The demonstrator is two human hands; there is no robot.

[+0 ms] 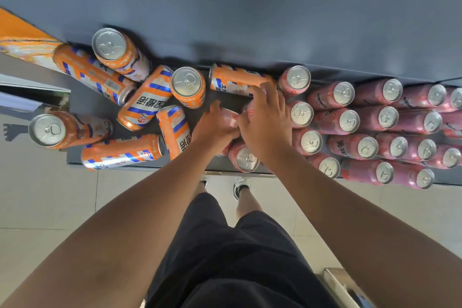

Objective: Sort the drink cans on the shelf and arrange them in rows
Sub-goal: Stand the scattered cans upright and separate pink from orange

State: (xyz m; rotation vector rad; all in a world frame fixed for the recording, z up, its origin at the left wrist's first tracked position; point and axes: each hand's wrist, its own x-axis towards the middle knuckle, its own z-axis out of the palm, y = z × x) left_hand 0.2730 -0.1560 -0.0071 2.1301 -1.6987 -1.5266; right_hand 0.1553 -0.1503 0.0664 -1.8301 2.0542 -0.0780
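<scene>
— Where the two hands meet at the middle of the shelf (85, 100), what is being held?

— A pink can (231, 117) lying on its side is gripped by the left hand (215, 125), whose fingers are curled round it. The right hand (266, 115) is laid over the same spot from the other side, with its fingers stretched toward the back. Whether anything is clasped beneath it cannot be told, since the palm is hidden.

— And how are the other cans placed?

— To the right, the pink cans (350, 121) are stood upright in close rows, touching one another. A lone pink can (246, 159) is stood at the front edge, just below the wrists. To the left, the orange cans (147, 100) are scattered: several are laid on their sides at odd angles, and a few are stood upright among them. A back orange can (235, 80) is laid flat just beyond the right fingertips.

— What is seen below the shelf?

— Pale floor tiles (50, 195), black shorts (237, 245) and shoes (241, 186) are shown.
</scene>
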